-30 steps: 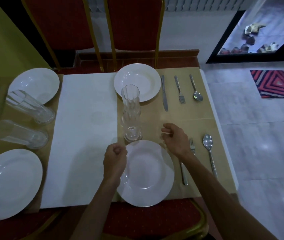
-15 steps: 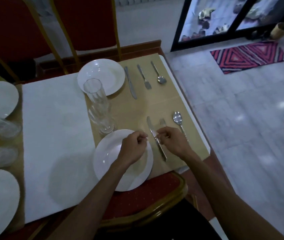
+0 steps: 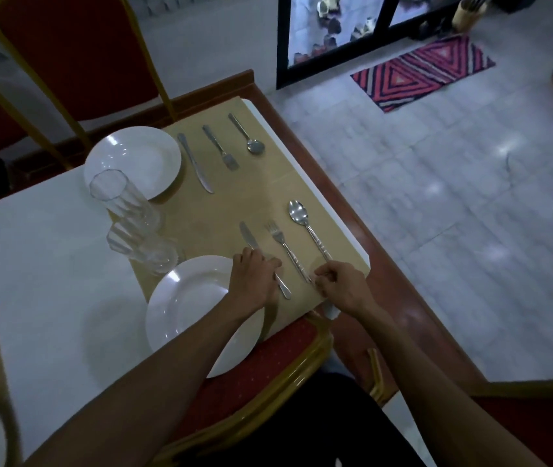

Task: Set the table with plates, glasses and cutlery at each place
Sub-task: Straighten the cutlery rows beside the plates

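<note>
Left hand (image 3: 254,281): fingers curled over the handle of the knife (image 3: 247,238), just right of the plate (image 3: 187,305). Blade points away from the person. The wrist lies over the plate's right rim.

Right hand (image 3: 340,286): thumb and fingertip pinched together on the handle end of the fork (image 3: 283,246), one place further right of the plate. The spoon (image 3: 302,219) lies just beyond the fork, and its handle end runs close to the right knuckles.

Risks, as judged:
- The left wrist could nudge the plate toward the near edge. Part of the plate already overhangs toward the chair (image 3: 268,375).
- The right knuckles could knock the spoon askew while the fork is straightened. The spoon is the piece furthest right of the plate, nearest the mat (image 3: 234,200) edge.
- The three pieces lie close together, so shifting one could skew the rest.

Surroundings:
- Near glass (image 3: 148,252) stands at the plate's upper-left rim, touching or nearly so; I cannot tell which.
- Far glass (image 3: 123,200) stands just behind the near glass. Both are close enough for a left elbow swing to tip them.
- Beyond the plate is the opposite setting: far plate (image 3: 133,160), far knife (image 3: 195,166), far fork (image 3: 221,148), far spoon (image 3: 249,136), all laid out.
- White cloth (image 3: 49,264) lies left of the plate.
- Nothing lies between the hands and the cutlery.
</note>
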`<control>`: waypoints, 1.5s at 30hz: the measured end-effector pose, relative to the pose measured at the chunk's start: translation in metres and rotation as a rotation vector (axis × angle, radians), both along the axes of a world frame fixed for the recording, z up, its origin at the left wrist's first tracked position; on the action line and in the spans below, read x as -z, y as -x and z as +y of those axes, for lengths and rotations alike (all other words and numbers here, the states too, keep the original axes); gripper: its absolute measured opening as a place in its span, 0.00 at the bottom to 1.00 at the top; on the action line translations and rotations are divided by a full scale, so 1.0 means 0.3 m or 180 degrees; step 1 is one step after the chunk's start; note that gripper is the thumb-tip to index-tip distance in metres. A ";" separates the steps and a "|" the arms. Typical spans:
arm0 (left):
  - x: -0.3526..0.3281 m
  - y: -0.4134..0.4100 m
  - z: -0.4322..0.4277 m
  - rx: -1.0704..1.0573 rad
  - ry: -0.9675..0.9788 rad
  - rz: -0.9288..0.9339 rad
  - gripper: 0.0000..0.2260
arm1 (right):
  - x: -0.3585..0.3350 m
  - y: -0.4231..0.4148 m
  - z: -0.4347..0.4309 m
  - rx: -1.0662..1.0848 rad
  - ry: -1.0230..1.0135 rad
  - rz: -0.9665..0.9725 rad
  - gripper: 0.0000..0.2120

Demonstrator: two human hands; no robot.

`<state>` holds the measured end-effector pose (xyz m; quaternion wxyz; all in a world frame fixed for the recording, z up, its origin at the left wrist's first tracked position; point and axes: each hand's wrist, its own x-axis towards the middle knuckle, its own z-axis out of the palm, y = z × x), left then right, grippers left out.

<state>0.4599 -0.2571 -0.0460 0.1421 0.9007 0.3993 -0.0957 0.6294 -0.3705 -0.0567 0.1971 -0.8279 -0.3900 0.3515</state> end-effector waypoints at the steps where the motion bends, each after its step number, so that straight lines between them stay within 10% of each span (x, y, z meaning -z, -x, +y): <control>1: 0.005 -0.006 -0.003 0.0019 -0.0031 0.0020 0.13 | 0.006 -0.003 -0.012 0.0005 -0.0003 0.0024 0.08; 34: 0.085 -0.047 -0.016 -0.0172 -0.0405 0.0013 0.08 | 0.056 -0.074 0.147 -0.0334 -0.0214 0.0245 0.07; 45: 0.079 -0.035 0.138 -0.0622 -0.0281 0.0007 0.11 | 0.043 0.096 0.165 -0.1381 0.0411 -0.0225 0.11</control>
